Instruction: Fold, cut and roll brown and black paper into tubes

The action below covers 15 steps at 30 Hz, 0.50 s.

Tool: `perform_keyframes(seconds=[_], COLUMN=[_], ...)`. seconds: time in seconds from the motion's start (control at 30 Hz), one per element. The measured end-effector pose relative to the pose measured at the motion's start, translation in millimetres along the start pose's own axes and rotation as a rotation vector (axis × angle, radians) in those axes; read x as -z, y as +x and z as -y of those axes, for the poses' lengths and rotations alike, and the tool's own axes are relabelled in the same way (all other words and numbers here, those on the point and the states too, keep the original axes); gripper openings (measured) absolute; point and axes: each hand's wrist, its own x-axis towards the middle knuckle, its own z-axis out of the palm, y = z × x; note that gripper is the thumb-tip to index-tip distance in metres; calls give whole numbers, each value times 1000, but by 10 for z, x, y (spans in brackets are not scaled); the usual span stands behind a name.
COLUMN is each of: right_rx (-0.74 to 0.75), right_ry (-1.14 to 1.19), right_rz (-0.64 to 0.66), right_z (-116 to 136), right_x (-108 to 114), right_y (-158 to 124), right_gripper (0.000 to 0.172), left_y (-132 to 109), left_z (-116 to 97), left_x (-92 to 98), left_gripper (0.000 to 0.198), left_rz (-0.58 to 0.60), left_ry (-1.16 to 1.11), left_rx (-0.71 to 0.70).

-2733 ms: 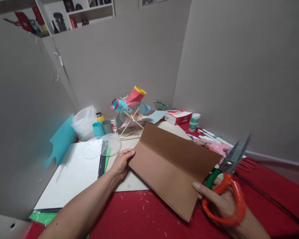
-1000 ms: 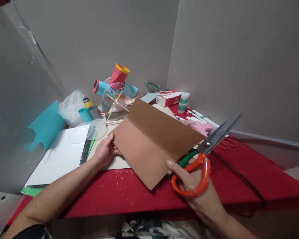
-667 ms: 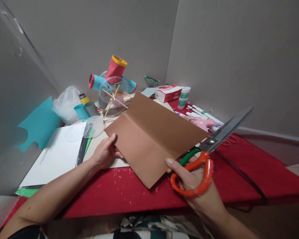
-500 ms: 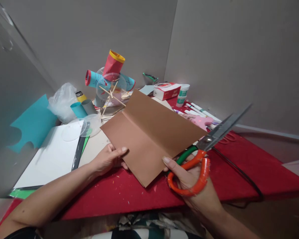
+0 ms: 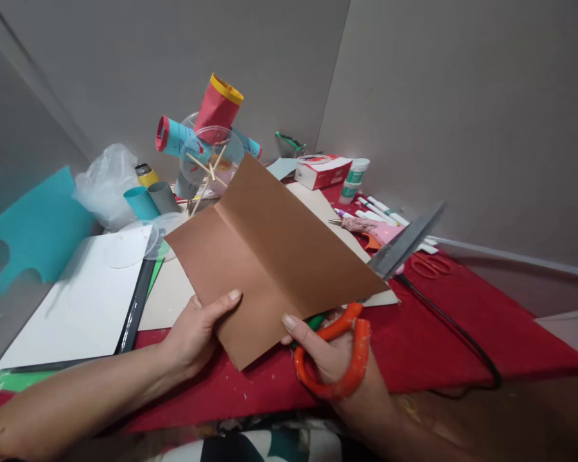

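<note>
A sheet of brown paper (image 5: 270, 256), creased down its middle, is held up above the red table. My left hand (image 5: 197, 327) grips its near left edge, thumb on top and fingers hidden beneath. My right hand (image 5: 325, 350) pinches the near right edge between thumb and fingers. That same hand also carries a pair of scissors (image 5: 359, 343) with orange and green handles, hooked over the hand. Their blades point away to the right, and the pivot is hidden behind the paper's right corner.
On the left lie white paper (image 5: 81, 295) and a cut blue sheet (image 5: 38, 224). Behind stands a paper-tube model (image 5: 219, 106) with wooden sticks. A red-and-white box (image 5: 322, 172), small tubs (image 5: 354, 179), markers (image 5: 378, 208) and a pink glue gun (image 5: 370, 228) sit at the back right; a black cord (image 5: 455, 324) crosses the cloth.
Both hands and the brown paper have shifted left. The scissors have moved left with my right hand, and the paper's right corner now covers their pivot.
</note>
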Motion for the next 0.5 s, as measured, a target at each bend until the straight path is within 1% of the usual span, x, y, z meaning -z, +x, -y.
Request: perform_keyframes(seconds=[0.1,0.2,0.27,0.33,0.37,0.43,0.5], right_rx=[-51,-45,-62,-93,-107,-122,-119], right_ry=[-34,-45,-43,32,81,130,57], right_rz=[35,56,59,46,48,94,186], right_z=[19,60,83,94,94,93,98], right_x=[-6,-9,-3,33,72,197,382], right_y=[0,9,13,8,-1,-34,-87], right_gripper=[34,36,36,33,32,32,31], left_y=[-40,-58,-38,7,35,89,131], left_z=[-21,-40,-57,-80,-93,-123,-159], left_x=[-15,-21,-15,2,14,44,72], left_gripper=[58,52,51,51,52,53,54], left_rz=[-40,-41,-41,-64,-80,-103,-100], left_ry=[-40,-61,-67,-75,-79,-90,-101], left_rx=[41,79,75,49,32,-6,-51])
